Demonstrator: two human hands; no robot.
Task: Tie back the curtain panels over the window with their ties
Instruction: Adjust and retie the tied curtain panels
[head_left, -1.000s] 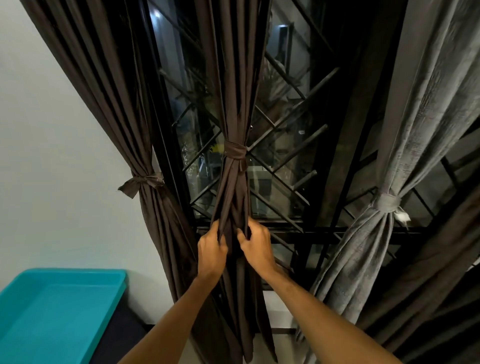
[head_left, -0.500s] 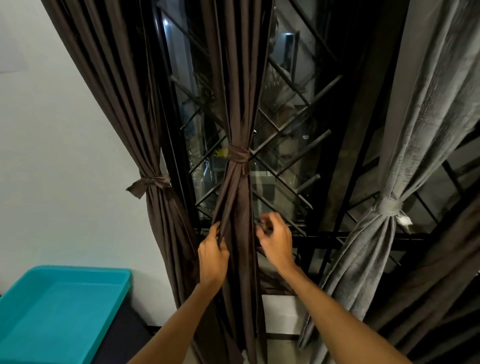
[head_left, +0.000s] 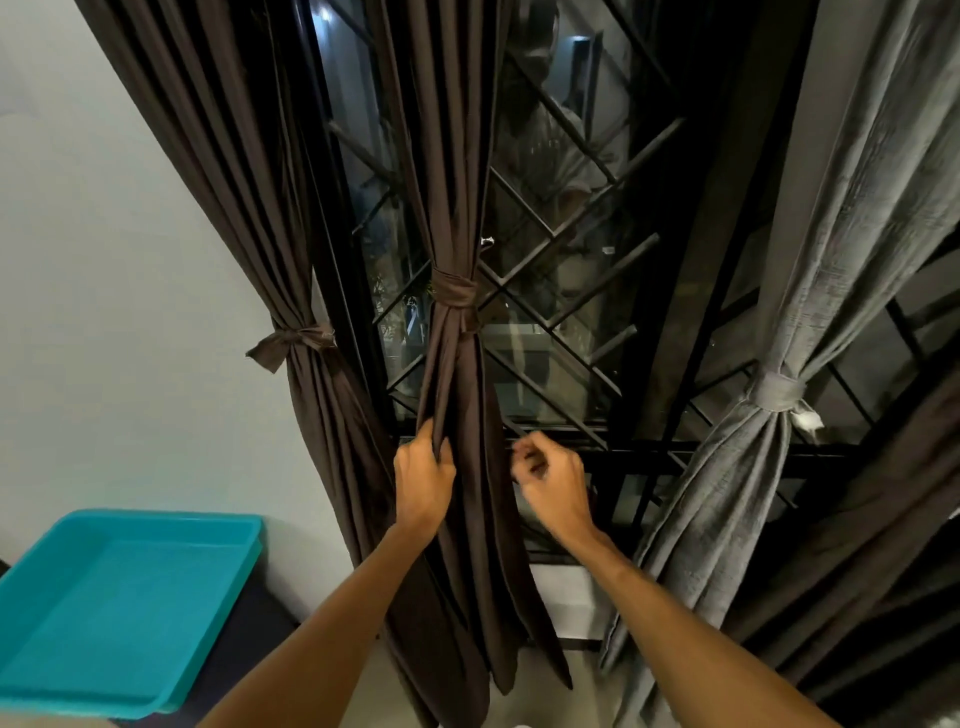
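Note:
Three curtain panels hang over a dark window with a black diamond grille (head_left: 582, 218). The left brown panel (head_left: 244, 171) is gathered by a brown tie (head_left: 291, 340). The middle brown panel (head_left: 452, 156) is cinched by its brown tie (head_left: 454, 293). The grey panel (head_left: 852, 218) on the right carries a grey tie (head_left: 776, 392). My left hand (head_left: 423, 480) pinches a fold of the middle panel below its tie. My right hand (head_left: 553, 480) hovers just right of that panel with fingers curled, holding nothing I can see.
A turquoise plastic tray (head_left: 124, 608) sits at the lower left on a dark surface. A pale wall (head_left: 104, 312) fills the left side. More dark curtain fabric (head_left: 893, 545) hangs at the far right, behind the grey panel.
My right hand let go of the middle panel and moved right, off the fabric. My left hand keeps its grip. The view has shifted slightly.

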